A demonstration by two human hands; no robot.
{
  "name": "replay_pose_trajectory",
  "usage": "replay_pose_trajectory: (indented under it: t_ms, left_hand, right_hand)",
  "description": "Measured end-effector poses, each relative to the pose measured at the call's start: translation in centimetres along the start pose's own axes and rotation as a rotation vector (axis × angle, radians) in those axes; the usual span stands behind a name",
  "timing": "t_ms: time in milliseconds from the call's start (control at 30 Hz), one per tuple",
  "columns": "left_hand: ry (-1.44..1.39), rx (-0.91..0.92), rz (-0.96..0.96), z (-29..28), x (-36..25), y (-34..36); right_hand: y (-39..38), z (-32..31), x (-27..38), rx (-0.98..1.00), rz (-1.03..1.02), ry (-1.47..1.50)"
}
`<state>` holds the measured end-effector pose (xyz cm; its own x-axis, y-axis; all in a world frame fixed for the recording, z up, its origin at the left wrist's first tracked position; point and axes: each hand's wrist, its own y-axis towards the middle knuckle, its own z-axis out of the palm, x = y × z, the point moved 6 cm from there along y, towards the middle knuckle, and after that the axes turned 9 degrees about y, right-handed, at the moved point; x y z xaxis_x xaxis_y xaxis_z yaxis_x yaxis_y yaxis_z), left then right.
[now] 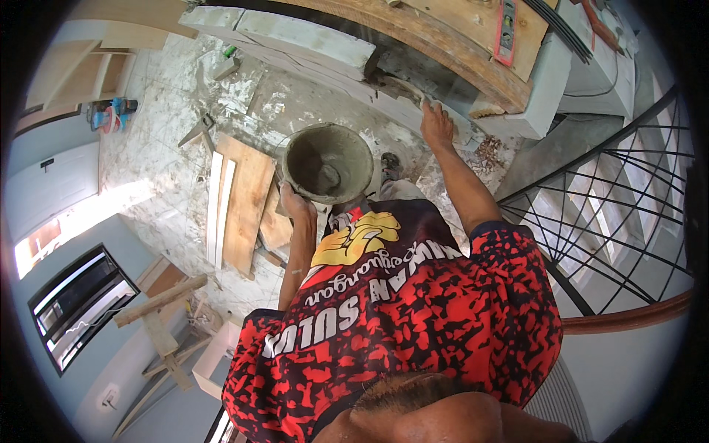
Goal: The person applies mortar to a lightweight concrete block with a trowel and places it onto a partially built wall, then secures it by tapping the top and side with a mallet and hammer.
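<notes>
A round grey bucket [329, 164] with wet-looking mortar at its bottom tilts in front of my body. My left hand [297, 203] is closed on its near-left rim. My right arm reaches forward to the low wall of pale blocks [306, 46]. There my right hand [437, 122] is closed around a slim, pale, trowel-like hand tool [405, 87], held against the gap past the upper block's end. The tool's exact kind is hard to make out. My shoe [390, 164] shows just right of the bucket.
Wooden planks [247, 203] lie left of the bucket. Wooden boards above the wall carry a red spirit level [506, 33]. A black metal railing [628, 184] curves along the right. A blue and red power tool [112, 114] stands far left on the dusty floor, and a timber trestle [162, 325] stands lower left.
</notes>
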<state>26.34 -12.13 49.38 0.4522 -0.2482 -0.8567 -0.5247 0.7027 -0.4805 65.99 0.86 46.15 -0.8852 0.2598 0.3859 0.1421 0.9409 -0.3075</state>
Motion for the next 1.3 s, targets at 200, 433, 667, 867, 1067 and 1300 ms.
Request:
replay_pose_trajectory:
  t_ms: [200, 433, 667, 867, 1067, 1300]
  left_hand:
    - [0.002, 0.012, -0.033, 1.3, -0.9, 0.0]
    - [0.066, 0.15, -0.005, 1.9, -1.4, 2.4]
    - [0.098, 0.179, -0.102, 3.4, -2.7, 5.5]
    - [0.154, 0.295, -0.157, 2.1, -4.4, 9.8]
    - [0.288, 0.295, -0.119, 3.0, -8.4, 11.3]
    - [0.315, 0.389, -0.118, 2.4, -8.7, 14.3]
  right_hand:
    - [0.1, 1.5, -0.3, 0.007, 0.04, 0.079]
    - [-0.5, 2.7, -1.4, -0.085, 0.171, 0.303]
    - [-5.8, 9.9, -4.2, 0.033, 0.561, 1.091]
    - [-7.1, 9.6, 6.1, 0.087, 0.714, 1.39]
    - [-2.3, 10.4, 6.4, 0.139, 0.525, 0.49]
    - [-8.0, 8.7, -1.7, -0.084, 0.662, 0.758]
